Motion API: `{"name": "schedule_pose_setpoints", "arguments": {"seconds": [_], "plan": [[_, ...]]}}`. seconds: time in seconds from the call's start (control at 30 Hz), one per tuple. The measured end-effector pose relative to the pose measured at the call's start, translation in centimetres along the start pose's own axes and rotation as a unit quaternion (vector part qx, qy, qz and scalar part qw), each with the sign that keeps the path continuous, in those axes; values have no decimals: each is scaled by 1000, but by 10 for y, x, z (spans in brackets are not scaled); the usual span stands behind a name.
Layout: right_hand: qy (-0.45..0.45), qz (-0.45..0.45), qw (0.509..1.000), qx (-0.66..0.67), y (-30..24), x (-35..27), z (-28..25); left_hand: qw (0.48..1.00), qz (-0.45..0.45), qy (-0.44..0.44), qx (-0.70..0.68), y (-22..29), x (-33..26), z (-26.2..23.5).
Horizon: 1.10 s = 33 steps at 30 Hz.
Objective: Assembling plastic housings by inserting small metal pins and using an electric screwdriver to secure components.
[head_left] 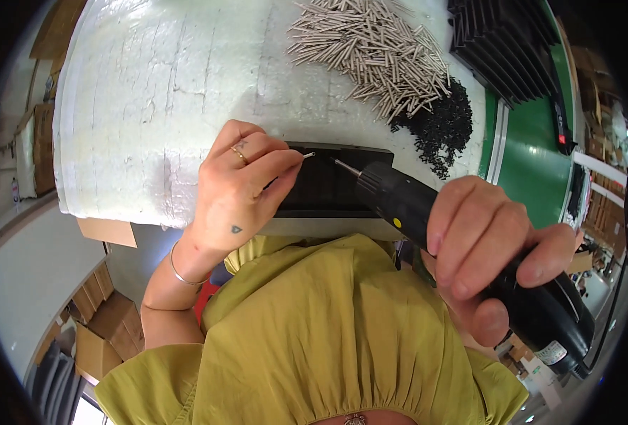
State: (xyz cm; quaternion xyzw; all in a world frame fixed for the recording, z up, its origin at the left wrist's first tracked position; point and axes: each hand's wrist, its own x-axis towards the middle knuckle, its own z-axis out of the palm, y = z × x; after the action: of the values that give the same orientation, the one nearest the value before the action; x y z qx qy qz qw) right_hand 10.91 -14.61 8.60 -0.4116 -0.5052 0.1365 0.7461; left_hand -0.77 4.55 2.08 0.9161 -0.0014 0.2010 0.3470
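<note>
My left hand (239,177) pinches a thin silver metal pin (310,155) between thumb and fingers, its end poking out to the right. From the other side, my right hand (480,230) wraps round a black electric screwdriver (395,198). Its bit (348,168) points left at the pin's end, with a small gap between them. Something small and dark sits at the bit's tip, perhaps a screw. Beneath both hands lies a flat black rectangular piece (321,191) at the near table edge, partly covered by my left hand.
A large heap of silver pins (371,53) lies at the far right of the plastic-covered table (137,106). Beside it is a pile of small black screws (445,131). Ribbed black parts (505,46) are stacked at the far right corner. Cardboard boxes (105,333) stand at lower left.
</note>
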Motion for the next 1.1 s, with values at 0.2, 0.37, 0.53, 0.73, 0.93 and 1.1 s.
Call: {"name": "schedule_pose_setpoints", "arguments": {"seconds": [0.2,0.37,0.53,0.73,0.93,1.1], "plan": [[3,60,998,-5,6,2,8,1000,-11,7,-2,-1,-7,5],[12,74,997,-5,9,2,12,1000,-17,14,-9,-1,-7,7],[14,95,995,-10,12,5,14,999,-24,19,-13,-3,-7,8],[11,123,992,-18,11,8,16,999,-24,31,-21,-3,-8,10],[-59,128,990,-25,10,17,15,999,-5,37,-27,-3,-10,12],[-160,163,973,-38,5,34,12,998,-1,36,-53,-2,-12,14]]}}
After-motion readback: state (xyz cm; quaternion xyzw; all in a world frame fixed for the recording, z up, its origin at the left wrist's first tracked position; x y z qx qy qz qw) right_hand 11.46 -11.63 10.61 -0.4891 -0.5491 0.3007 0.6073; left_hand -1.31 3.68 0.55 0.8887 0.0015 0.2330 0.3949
